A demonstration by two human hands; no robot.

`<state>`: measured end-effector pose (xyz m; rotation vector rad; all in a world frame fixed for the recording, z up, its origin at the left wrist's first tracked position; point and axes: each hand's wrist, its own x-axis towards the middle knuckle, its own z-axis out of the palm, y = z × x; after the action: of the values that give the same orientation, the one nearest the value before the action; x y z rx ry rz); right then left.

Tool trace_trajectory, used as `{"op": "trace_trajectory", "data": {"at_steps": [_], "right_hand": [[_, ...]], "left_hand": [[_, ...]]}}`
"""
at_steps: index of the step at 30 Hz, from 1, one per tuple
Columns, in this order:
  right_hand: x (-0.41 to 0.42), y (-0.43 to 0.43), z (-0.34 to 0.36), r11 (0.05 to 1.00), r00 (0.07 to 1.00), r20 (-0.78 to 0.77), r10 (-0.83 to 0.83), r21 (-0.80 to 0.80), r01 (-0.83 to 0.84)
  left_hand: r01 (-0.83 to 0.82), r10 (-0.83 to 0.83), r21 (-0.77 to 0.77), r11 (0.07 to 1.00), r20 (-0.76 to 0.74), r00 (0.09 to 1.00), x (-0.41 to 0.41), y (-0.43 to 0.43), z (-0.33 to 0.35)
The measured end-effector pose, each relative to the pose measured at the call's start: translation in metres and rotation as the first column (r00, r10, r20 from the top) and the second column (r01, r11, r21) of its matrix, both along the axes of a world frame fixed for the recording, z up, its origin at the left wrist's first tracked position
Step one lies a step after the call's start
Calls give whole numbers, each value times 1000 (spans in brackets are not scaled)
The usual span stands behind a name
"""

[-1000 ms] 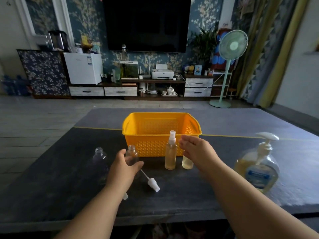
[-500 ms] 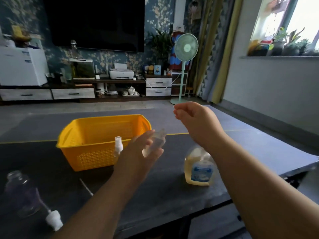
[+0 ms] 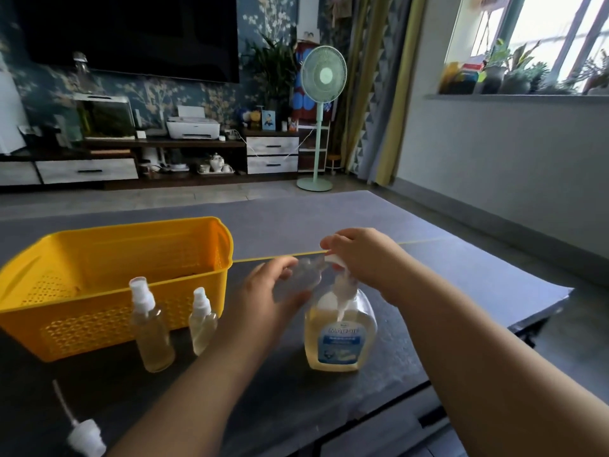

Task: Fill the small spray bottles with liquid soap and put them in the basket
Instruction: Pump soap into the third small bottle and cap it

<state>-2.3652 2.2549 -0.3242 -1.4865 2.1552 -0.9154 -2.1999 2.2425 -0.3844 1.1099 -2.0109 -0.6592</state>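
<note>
My left hand [image 3: 263,291] holds a small clear empty spray bottle [image 3: 304,275] without its cap, tilted, with its mouth up against the white pump nozzle of the liquid soap bottle [image 3: 341,334]. My right hand [image 3: 359,255] rests on top of that pump head. The soap bottle stands on the dark table and holds yellow liquid. Two capped spray bottles with yellowish liquid, a tall one [image 3: 150,324] and a short one [image 3: 202,321], stand upright in front of the yellow basket [image 3: 108,252]. Nothing shows inside the basket.
A loose white spray cap with its dip tube [image 3: 84,437] lies at the table's near left edge. The table's right edge [image 3: 494,331] drops off close behind the soap bottle. A fan, TV cabinet and window sill stand beyond the table.
My view has swung right. My left hand lifted the empty bottle from the table and carried it to the soap pump. My right hand came down onto the pump head.
</note>
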Motion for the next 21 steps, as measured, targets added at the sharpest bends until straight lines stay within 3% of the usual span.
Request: {"op": "trace_trajectory", "data": {"at_steps": [8, 9, 13, 16, 19, 21], "right_hand": [[3, -8, 13, 985, 982, -170, 87, 160, -60], [7, -8, 15, 976, 954, -265, 139, 201, -87], [9, -14, 25, 946, 884, -411, 224, 311, -95], [5, -19, 23, 924, 776, -549, 310, 367, -109], [1, -27, 15, 911, 667, -650, 364, 399, -108], [-1, -32, 11, 905, 648, -665, 371, 417, -90]], "left_hand": [[35, -36, -24, 999, -40, 999, 8, -3, 0], [45, -46, -28, 999, -41, 998, 8, -3, 1], [51, -53, -57, 997, -36, 998, 7, -4, 3], [34, -36, -83, 996, -27, 999, 6, -7, 1], [35, -38, -98, 995, -25, 999, 4, -8, 0], [54, -54, -125, 991, -2, 999, 3, -9, 1]]}}
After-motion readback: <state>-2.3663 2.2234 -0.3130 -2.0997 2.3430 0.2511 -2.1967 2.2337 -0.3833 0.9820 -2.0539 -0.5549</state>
